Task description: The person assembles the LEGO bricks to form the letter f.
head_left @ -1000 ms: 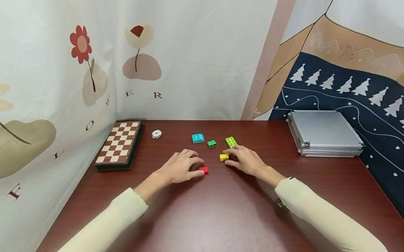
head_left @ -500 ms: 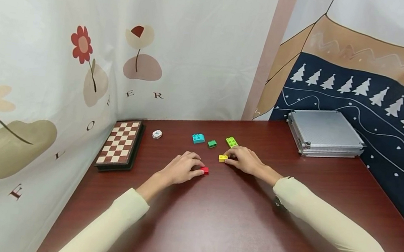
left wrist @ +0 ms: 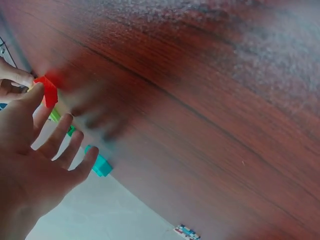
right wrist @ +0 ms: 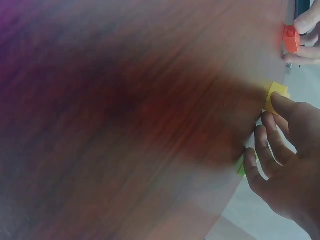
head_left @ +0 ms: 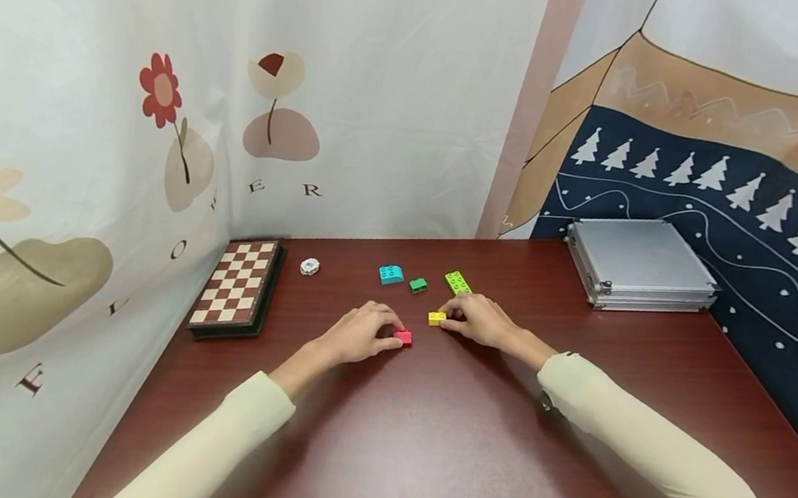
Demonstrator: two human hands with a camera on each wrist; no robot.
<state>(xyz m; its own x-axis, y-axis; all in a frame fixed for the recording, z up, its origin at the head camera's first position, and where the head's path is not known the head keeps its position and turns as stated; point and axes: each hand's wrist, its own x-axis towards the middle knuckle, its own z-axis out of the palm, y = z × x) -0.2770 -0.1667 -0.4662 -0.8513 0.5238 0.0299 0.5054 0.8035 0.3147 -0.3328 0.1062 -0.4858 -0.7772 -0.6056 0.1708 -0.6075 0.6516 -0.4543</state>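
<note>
A small red toy brick (head_left: 403,338) is pinched between the thumb and index finger of my left hand (head_left: 357,334). In the left wrist view the other fingers of that hand spread away from the red brick (left wrist: 48,92). My right hand (head_left: 483,321) pinches a yellow brick (head_left: 437,318) by its right end, as the right wrist view of the yellow brick (right wrist: 275,96) also shows. The two bricks are a short gap apart, studs up, close to the tabletop. Just behind the right hand lies a lime green brick (head_left: 457,282), partly covered by it.
Behind the hands lie a dark green brick (head_left: 418,285) and a blue brick (head_left: 391,274). A white round piece (head_left: 310,266) sits farther left, beside a chessboard box (head_left: 236,283). Silver cases (head_left: 642,262) are stacked at the back right. Printed curtains (head_left: 385,114) border the table.
The yellow brick has moved slightly left and toward me with my right hand, and turned a little. My left hand, with the red brick, has hardly moved.
</note>
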